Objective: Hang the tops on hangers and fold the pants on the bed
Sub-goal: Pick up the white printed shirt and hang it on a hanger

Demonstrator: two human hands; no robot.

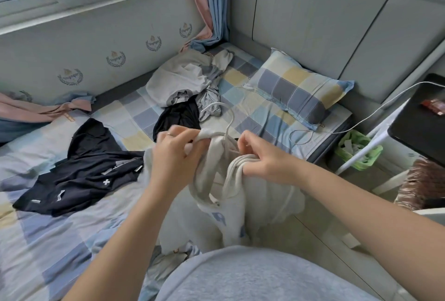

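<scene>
I hold a white top [231, 209] with a blue print up in front of me, over the bed's edge. My left hand [173, 156] grips its bunched neckline where the hook of a white hanger [228, 120] sticks out. My right hand [267, 158] grips a bundle of white hangers together with the top's other shoulder. A dark navy garment [84, 178] lies spread on the checked bed sheet [48, 240] to the left. Further back lie a black garment [178, 115] and a heap of light grey clothes [183, 79].
A checked pillow [296, 91] lies by the grey padded headboard [313, 24]. A white cable [356, 120] runs across the mattress to a black tabletop [423, 118] on the right. A green basket [358, 151] stands on the floor beside the bed. Pink and blue curtains [207, 4] hang in the corner.
</scene>
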